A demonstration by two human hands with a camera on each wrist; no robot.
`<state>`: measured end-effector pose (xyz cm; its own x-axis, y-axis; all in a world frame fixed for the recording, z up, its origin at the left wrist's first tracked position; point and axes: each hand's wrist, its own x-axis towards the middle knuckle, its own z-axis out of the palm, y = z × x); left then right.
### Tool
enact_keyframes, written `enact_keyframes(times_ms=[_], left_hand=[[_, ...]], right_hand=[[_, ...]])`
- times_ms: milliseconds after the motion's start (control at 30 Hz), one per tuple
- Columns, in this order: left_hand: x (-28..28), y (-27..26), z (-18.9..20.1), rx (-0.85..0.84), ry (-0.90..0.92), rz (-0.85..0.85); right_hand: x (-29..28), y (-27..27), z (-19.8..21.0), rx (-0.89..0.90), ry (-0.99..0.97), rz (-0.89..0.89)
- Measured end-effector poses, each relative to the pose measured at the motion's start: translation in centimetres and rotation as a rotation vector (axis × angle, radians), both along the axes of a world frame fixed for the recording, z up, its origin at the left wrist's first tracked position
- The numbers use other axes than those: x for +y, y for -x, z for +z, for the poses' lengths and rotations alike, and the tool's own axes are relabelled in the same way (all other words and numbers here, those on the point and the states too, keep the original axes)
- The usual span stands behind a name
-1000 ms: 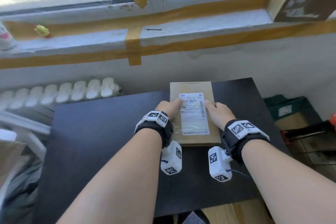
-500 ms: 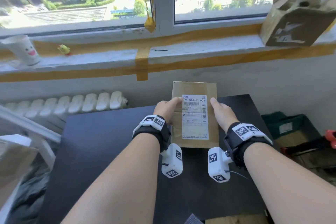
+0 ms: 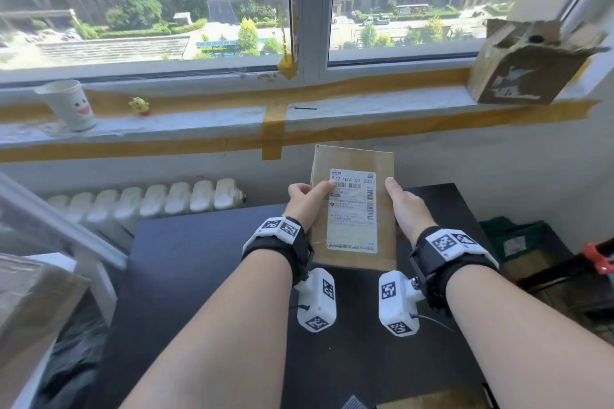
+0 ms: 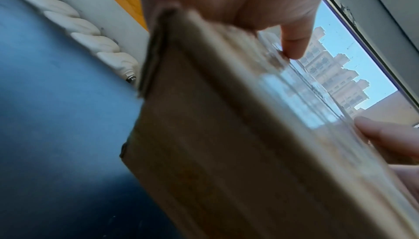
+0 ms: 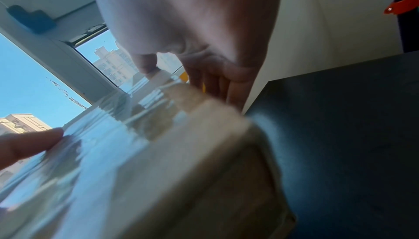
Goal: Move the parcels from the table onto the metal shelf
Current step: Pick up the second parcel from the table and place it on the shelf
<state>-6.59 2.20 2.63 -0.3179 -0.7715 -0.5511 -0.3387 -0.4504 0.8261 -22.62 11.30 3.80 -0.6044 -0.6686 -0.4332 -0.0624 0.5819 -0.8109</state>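
A flat brown cardboard parcel [image 3: 352, 173] with a white shipping label hangs in the air above the black table [image 3: 199, 259], in front of the window wall. My left hand [image 3: 307, 199] grips its left edge, thumb on the label and fingers underneath. My right hand [image 3: 403, 206] grips the right edge the same way. In the left wrist view the parcel [image 4: 226, 144] fills the frame and my left thumb [image 4: 293, 43] presses its top face. In the right wrist view the parcel [image 5: 181, 171] shows with my right thumb [image 5: 147, 63] on top. A white metal shelf frame [image 3: 63, 226] stands at the left.
On the windowsill stand a paper cup [image 3: 68, 104], a small yellow toy [image 3: 139, 105] and a torn cardboard box [image 3: 528, 66]. A white radiator [image 3: 149, 199] runs behind the table. Another parcel [image 3: 26, 305] sits at the left. Boxes and clutter [image 3: 545, 252] lie right of the table.
Both hands have lifted the parcel off the table and raised it toward the window. The head view has tilted upward, showing more of the window.
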Motion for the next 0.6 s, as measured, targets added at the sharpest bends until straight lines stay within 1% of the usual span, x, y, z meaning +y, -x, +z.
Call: enact_keyframes(times_ms=[100, 200, 267, 467, 600], left_hand=[[0.0, -1.3, -0.7, 0.026, -0.018, -0.01], [-0.1, -2.6, -1.7, 0.069, -0.033, -0.035], [-0.1, -3.4, -2.7, 0.092, -0.054, -0.042], [1.4, -5.0, -4.3, 0.156, -0.061, -0.046], [3.1, -5.9, -3.9, 0.194, -0.035, -0.052]], right_hand=[[0.4, -1.2, -0.6, -0.016, 0.001, -0.03], [0.8, -2.3, -2.2, -0.086, -0.026, -0.047], [1.3, -3.3, -3.0, -0.123, -0.04, -0.025], [4.0, -6.6, -0.6, -0.152, 0.005, 0.019], [6.1, -7.8, 0.3, -0.145, 0.036, 0.021]])
